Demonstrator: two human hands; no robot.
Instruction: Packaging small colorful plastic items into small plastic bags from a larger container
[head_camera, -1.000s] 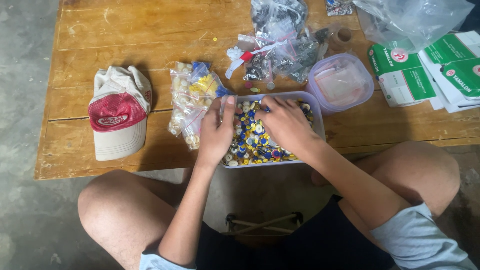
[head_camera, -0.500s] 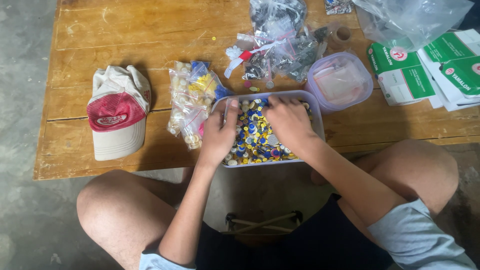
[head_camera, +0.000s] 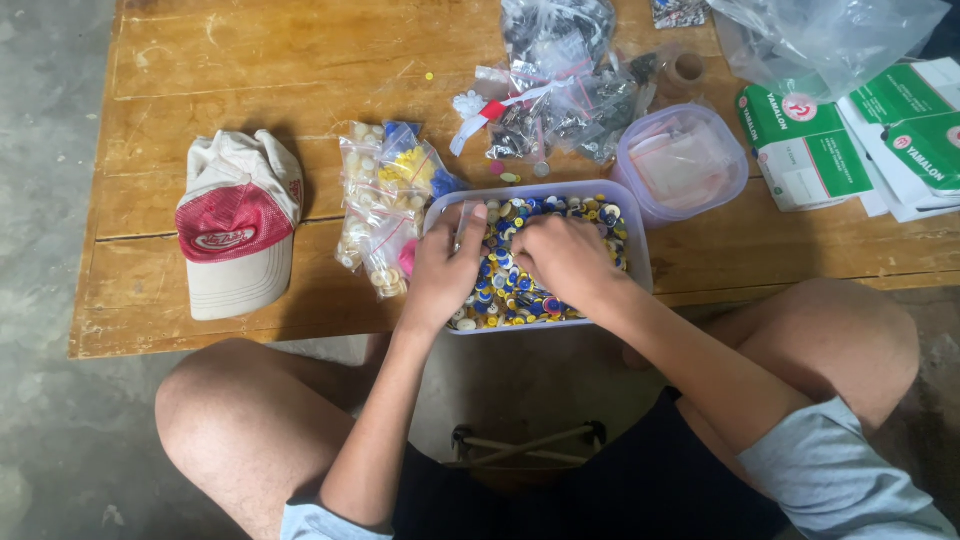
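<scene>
Both my hands are down in the clear tub (head_camera: 634, 262) of small coloured buttons (head_camera: 520, 290) at the near edge of the bench (head_camera: 200, 90). My left hand (head_camera: 445, 270) pinches a small clear bag at the tub's far-left corner; my right hand (head_camera: 565, 258) rests curled on the buttons just beside it, its grip hidden. The tub's long axis runs left to right, and the filled bags (head_camera: 385, 215) lie just left of my left hand.

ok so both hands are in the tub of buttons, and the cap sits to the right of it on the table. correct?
Not quite. In the head view the cap lies left of the tub, past the small bags, not right. The rest holds: left hand and right hand are both in the tub of buttons on the table.
</scene>
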